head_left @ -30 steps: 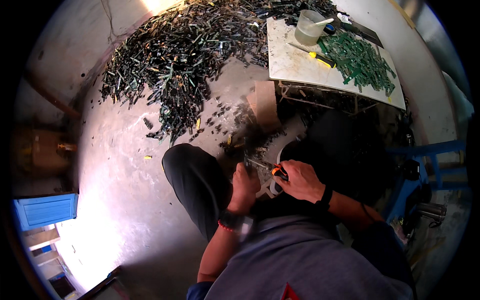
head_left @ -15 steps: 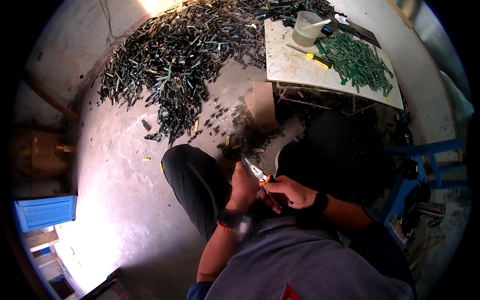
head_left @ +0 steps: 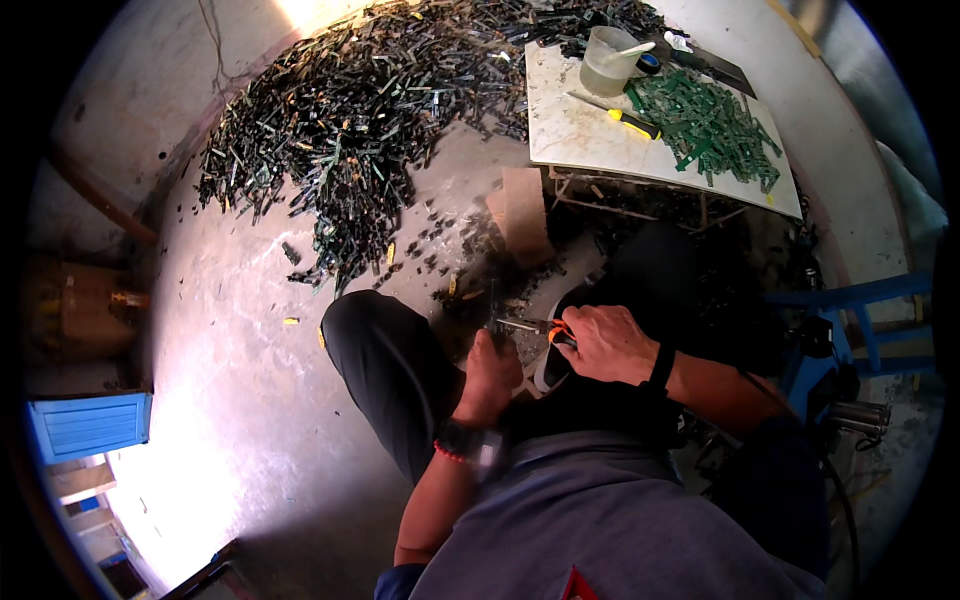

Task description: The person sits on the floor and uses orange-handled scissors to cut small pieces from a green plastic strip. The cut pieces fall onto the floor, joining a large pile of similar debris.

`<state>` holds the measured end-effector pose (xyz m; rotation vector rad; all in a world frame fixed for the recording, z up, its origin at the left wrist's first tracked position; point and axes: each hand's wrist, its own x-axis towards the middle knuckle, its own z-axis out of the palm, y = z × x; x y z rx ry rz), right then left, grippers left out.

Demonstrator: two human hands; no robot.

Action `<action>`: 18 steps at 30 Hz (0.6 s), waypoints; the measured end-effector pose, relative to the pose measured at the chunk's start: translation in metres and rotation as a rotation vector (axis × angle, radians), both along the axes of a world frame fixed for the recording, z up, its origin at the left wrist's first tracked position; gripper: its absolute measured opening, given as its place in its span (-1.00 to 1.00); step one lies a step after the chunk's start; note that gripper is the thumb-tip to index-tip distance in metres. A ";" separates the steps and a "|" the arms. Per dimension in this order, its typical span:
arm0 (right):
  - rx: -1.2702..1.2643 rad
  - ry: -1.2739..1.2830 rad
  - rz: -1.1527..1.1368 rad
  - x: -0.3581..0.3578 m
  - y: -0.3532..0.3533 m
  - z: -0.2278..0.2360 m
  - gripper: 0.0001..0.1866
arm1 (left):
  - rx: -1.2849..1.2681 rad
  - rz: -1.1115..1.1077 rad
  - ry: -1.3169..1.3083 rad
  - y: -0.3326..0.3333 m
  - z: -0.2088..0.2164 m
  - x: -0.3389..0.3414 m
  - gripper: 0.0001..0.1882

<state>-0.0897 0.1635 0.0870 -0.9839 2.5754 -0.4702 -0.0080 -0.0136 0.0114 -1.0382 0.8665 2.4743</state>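
My right hand (head_left: 612,343) is closed around the orange-and-black handles of a pair of pliers (head_left: 524,324). The metal jaws point left, reaching just above the closed fingers of my left hand (head_left: 488,378). Out of that fist a thin dark strip (head_left: 494,298) stands up, blurred against the littered floor; its lower part is hidden by my fingers. The jaws are at or beside the strip, and I cannot tell whether they grip it. Both hands are between my knees.
A big heap of dark strips (head_left: 350,130) covers the floor ahead. The low white table (head_left: 560,130) at right bears green circuit board strips (head_left: 710,125), a yellow-black screwdriver (head_left: 628,121) and a plastic jug (head_left: 602,65). Brown cardboard (head_left: 524,215) lies before it; a blue chair (head_left: 850,300) is right.
My right hand has moved up and right and turned over its grip, so the pliers now lie nearly level, jaws pointing left. My left hand has barely moved.
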 end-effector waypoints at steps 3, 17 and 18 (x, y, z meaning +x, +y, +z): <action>-0.019 0.150 0.033 -0.003 -0.001 0.003 -0.71 | -0.028 0.011 0.025 0.001 0.005 0.000 -0.49; -0.442 -1.435 -0.413 0.028 -0.009 -0.011 -0.69 | -0.297 -0.006 0.129 -0.001 -0.015 0.008 -0.53; -0.382 -1.302 -0.386 0.023 -0.004 -0.010 -0.70 | -0.241 -0.015 0.113 0.000 -0.009 0.006 -0.53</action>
